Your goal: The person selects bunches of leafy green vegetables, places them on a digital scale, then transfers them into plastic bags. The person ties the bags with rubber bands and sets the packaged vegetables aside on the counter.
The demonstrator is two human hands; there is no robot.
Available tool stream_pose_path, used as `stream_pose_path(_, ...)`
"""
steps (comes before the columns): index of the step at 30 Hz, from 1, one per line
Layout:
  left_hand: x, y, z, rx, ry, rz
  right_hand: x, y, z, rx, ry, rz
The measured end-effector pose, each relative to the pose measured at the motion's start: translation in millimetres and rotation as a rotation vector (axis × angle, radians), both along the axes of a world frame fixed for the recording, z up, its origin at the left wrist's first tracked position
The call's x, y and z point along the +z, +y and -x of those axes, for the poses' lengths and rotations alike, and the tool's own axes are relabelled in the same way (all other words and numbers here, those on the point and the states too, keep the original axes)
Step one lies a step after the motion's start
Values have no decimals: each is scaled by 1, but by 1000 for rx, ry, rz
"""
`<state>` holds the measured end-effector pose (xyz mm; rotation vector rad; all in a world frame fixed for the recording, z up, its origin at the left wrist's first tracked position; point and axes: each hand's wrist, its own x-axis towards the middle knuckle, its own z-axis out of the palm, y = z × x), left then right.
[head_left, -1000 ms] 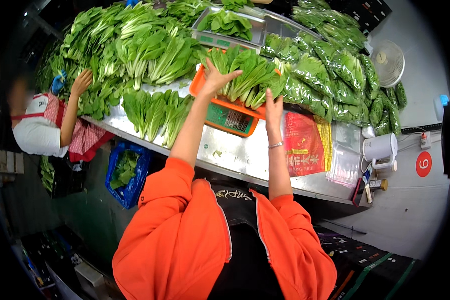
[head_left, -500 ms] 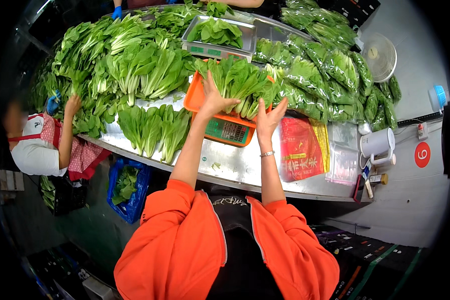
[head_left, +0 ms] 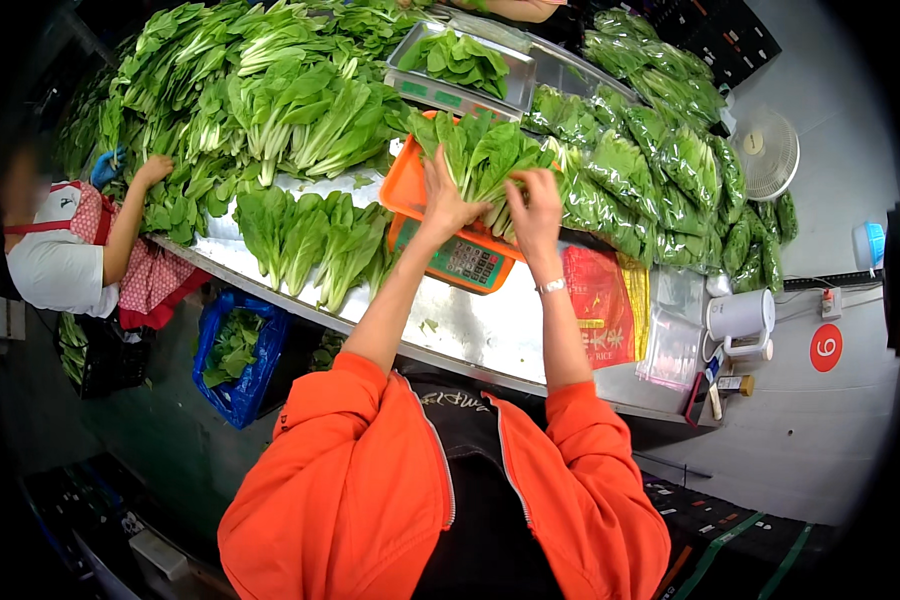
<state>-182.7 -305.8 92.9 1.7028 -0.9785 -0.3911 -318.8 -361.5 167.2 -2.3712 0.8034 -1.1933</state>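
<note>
A bunch of leafy greens [head_left: 485,160] lies in the orange tray [head_left: 403,185] of a digital scale [head_left: 467,260], its stems toward me. My left hand [head_left: 450,198] rests against the left side of the bunch, fingers stretched up along the leaves and thumb out across the stems. On the bunch's right side my right hand [head_left: 538,208], with a bracelet at the wrist, has its fingers bent in and closed on leaves; the fingertips are partly hidden. Left of the scale, several loose greens [head_left: 305,240] lie in a row on the metal table [head_left: 410,335].
A large heap of greens [head_left: 270,100] covers the far left; bagged greens [head_left: 625,165] are piled right. Beyond stands another scale [head_left: 460,75] holding leaves. Red and yellow bags [head_left: 602,300], a white jug [head_left: 740,318] and a fan [head_left: 767,155] are rightward. A co-worker [head_left: 70,245] stands left.
My right hand has moved in against the bunch, its fingers going from spread to bent. My left hand has stayed beside the greens. The whole view has shifted slightly.
</note>
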Motion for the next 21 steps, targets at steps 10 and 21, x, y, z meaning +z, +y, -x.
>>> stream_pose_path(10, 57, -12, 30, 131, -142, -351, -66, 1, 58, -433, -209, -525)
stream_pose_path(21, 22, -26, 0, 330, 250, -35, -71, -1, 42, -249, -382, -657)
